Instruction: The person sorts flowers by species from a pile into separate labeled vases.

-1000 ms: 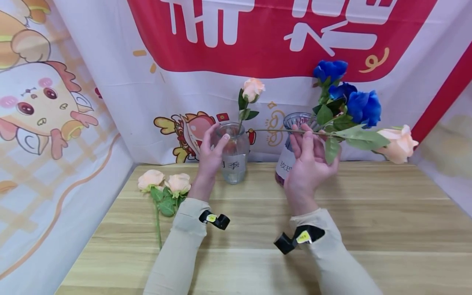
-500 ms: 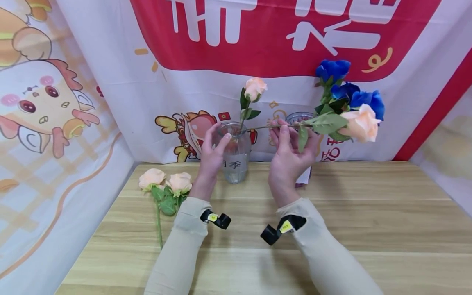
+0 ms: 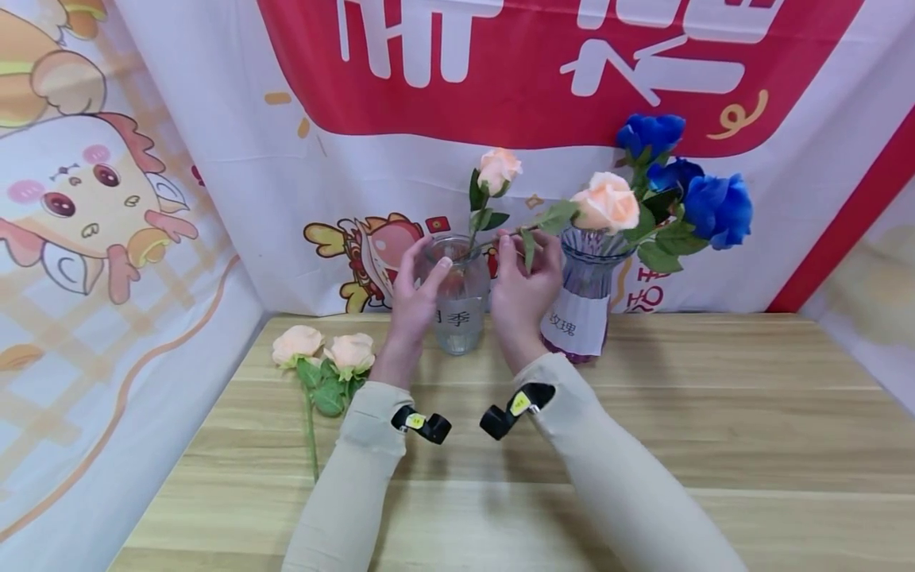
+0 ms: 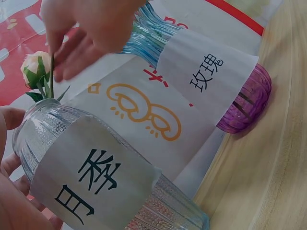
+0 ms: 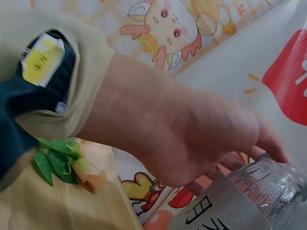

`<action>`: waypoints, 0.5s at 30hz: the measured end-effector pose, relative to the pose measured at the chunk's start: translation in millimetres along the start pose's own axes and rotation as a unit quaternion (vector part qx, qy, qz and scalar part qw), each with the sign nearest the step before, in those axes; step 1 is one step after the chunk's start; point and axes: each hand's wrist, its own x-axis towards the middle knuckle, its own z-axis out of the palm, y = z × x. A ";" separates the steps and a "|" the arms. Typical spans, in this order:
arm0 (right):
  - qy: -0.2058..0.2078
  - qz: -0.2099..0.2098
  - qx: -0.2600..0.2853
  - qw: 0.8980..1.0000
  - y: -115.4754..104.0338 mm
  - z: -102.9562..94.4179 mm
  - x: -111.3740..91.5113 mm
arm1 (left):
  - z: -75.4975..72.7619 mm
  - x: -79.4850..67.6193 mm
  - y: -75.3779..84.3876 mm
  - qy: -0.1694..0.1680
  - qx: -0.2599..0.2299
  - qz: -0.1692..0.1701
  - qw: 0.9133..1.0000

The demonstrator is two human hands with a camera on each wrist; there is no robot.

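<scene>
My left hand [image 3: 415,298] holds a clear glass vase [image 3: 461,334] near its rim, fingers and thumb around it. The vase stands on the table and bears a white label with dark characters. One peach rose [image 3: 498,169] stands in it. Beside the mouth, my right hand [image 3: 525,290] pinches the stem of another peach rose [image 3: 608,202], its bloom leaning right. In the left wrist view, a stem [image 4: 52,72] runs from the right fingers down to the vase mouth. The right wrist view shows the left hand [image 5: 206,129] on the vase; the right fingers are out of sight there.
A blue-and-purple labelled vase [image 3: 586,326] with blue roses [image 3: 718,208] stands just right of the right hand. Two peach roses [image 3: 350,353] lie on the wooden table [image 3: 715,445] at left. A printed cloth [image 3: 236,159] hangs behind.
My right hand has moved left with the peach rose, from in front of the blue-and-purple vase to the clear vase. The bloom has swung upward. The left hand keeps its grip.
</scene>
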 end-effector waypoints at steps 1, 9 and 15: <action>-0.003 0.007 -0.031 0.999 2.3 2.2 2.0 | -0.3 0.0 0.2 0.000 0.002 -0.001 1.000; -0.072 0.088 -0.217 0.969 15.6 11.1 12.9 | -0.8 0.3 -1.2 0.002 -0.009 0.002 1.000; -0.120 0.133 -0.208 0.962 17.7 -13.0 5.4 | 0.8 3.5 -3.8 0.003 -0.015 0.025 1.000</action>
